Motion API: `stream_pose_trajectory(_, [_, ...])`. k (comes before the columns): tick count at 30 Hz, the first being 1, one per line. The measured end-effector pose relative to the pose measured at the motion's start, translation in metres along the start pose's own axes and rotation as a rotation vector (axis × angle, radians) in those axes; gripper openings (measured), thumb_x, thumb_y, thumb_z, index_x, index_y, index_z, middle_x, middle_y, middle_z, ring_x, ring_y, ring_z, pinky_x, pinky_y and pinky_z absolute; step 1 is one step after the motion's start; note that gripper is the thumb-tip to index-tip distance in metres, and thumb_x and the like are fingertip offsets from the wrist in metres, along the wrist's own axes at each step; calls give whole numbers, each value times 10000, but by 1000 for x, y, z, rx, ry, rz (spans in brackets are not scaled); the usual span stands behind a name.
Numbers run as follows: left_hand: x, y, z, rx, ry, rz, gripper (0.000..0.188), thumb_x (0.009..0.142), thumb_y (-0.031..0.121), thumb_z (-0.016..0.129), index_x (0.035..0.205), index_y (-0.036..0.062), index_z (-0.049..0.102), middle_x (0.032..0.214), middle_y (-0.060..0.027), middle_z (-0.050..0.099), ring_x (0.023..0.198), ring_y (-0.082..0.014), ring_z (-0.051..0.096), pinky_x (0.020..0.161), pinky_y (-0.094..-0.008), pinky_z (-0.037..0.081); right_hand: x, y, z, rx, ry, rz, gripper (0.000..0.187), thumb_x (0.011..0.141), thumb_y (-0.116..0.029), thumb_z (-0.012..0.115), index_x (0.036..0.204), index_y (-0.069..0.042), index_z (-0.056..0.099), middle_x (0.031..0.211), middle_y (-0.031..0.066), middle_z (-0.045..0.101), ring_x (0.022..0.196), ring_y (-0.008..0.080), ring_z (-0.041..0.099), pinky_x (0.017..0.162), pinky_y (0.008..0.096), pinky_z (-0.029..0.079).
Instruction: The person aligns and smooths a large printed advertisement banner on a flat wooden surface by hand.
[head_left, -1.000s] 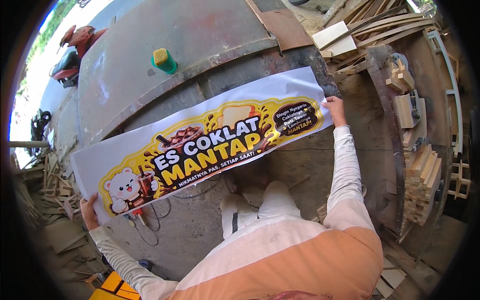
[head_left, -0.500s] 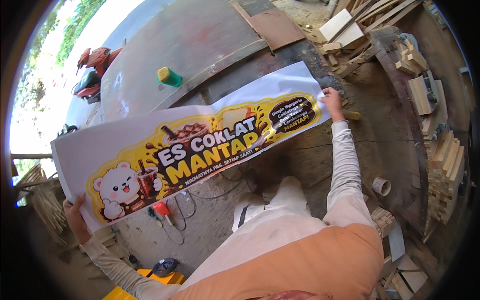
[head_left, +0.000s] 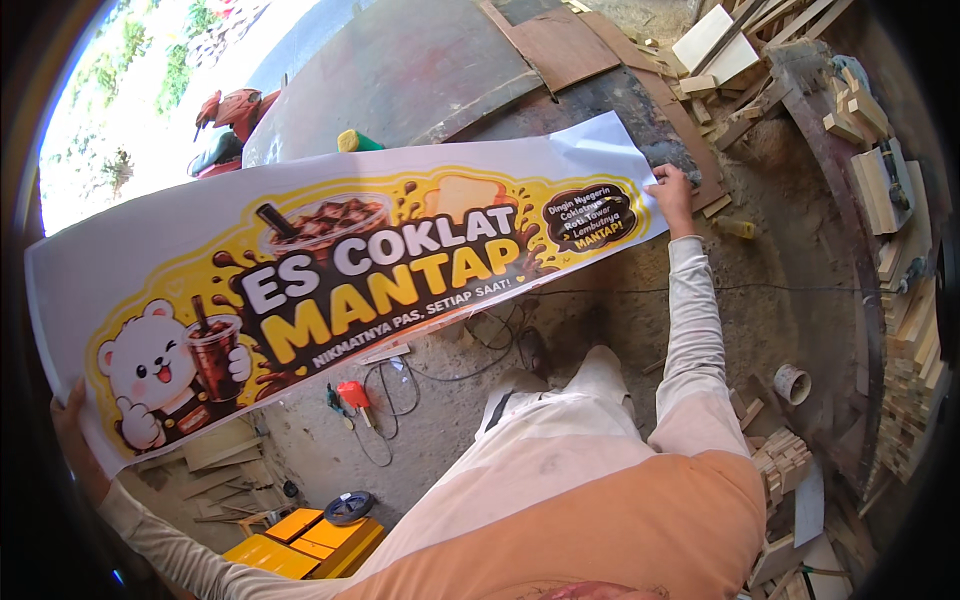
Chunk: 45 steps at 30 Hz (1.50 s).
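A long printed banner (head_left: pixel 390 262) hangs stretched between my two hands in front of me, over the floor and the near part of the work surface. It is white with a yellow and brown design of a white bear, iced drinks, bread and large lettering. My left hand (head_left: pixel 80 440) grips its lower left edge, fingers closed round the sheet. At the right end, my right hand (head_left: pixel 674 198) pinches the short edge between thumb and fingers. The sheet's top right corner bends with a soft crease. Past the top edge shows a green container with a yellow top (head_left: pixel 358 141), partly hidden by the banner.
A broad grey work surface (head_left: pixel 400 75) lies beyond. Wood offcuts (head_left: pixel 720 45) and stacked wood blocks (head_left: pixel 915 350) line the right. On the floor are a red tool (head_left: pixel 353 394) with a cable, a pipe piece (head_left: pixel 792 384) and a yellow machine (head_left: pixel 300 540). A red motorcycle (head_left: pixel 238 112) stands far left.
My left hand has moved left and slightly down, and the banner's left end has come closer and looks larger. My right hand still holds the right end. The view has shifted a little.
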<state>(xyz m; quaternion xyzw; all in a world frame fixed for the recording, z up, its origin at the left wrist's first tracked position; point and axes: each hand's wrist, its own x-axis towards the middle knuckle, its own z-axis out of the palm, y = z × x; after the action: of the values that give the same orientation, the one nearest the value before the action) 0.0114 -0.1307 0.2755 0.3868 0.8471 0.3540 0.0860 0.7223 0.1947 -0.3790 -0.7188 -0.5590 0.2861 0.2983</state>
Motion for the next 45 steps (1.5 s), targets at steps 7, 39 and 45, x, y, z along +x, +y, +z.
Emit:
stream_pose_trajectory(7, [-24,28,-20,-114,-10,-48,465,852,165,708,1214,-55,518,1097,-170,631,924,-233,651,794,-335,543,-15,-18,-12,-158,-3,42,461,658,-166,824,1079,-83,657,946,134,705,910,311,670,800,425,519])
stream_pose_trajectory(39, [18,-91,-1,-301,-178,-265,432,840,70,703,1212,-67,532,1085,-194,656,886,-271,683,778,-361,582,-81,35,-16,829,33,306,339,777,-8,730,1071,46,570,812,75,661,610,115,593,509,242,488])
stream_pose_trajectory(45, [17,-111,13,-294,-152,-283,439,843,71,707,1215,-67,521,1084,-189,655,893,-267,682,785,-369,576,-83,37,-10,867,66,321,342,766,-13,749,1058,34,576,801,56,652,611,106,588,513,241,484])
